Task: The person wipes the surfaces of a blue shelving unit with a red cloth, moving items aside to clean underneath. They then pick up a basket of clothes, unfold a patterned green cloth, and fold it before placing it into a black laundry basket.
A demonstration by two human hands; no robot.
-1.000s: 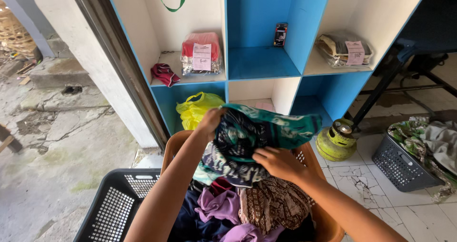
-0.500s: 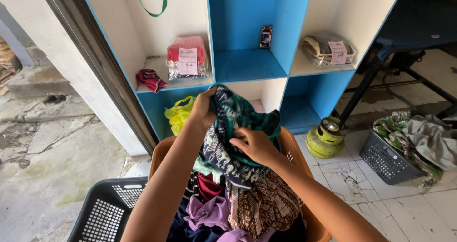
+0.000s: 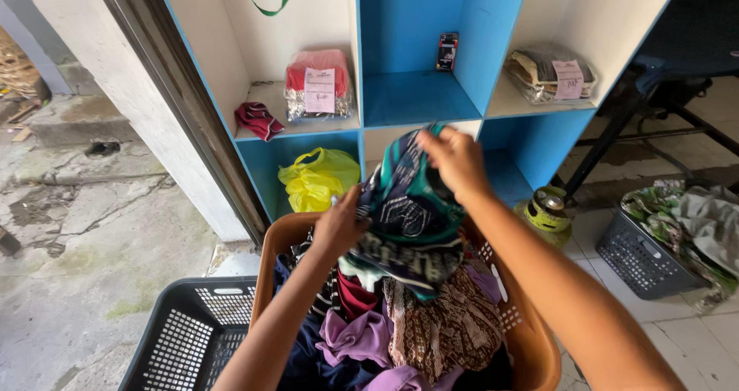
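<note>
Since a second ago the hands swapped heights: left hand [image 3: 339, 225] dropped and pinches the patterned green-and-navy garment [image 3: 408, 206] low, right hand [image 3: 456, 160] rose and grips its top. Garment hangs over the orange basket [image 3: 531, 345] of clothes. Counts: two dark baskets [image 3: 181, 337], one yellow bag [image 3: 315, 177], two wrapped bundles [image 3: 319, 85], one green gas cylinder [image 3: 548, 210] partly behind the right arm.
</note>
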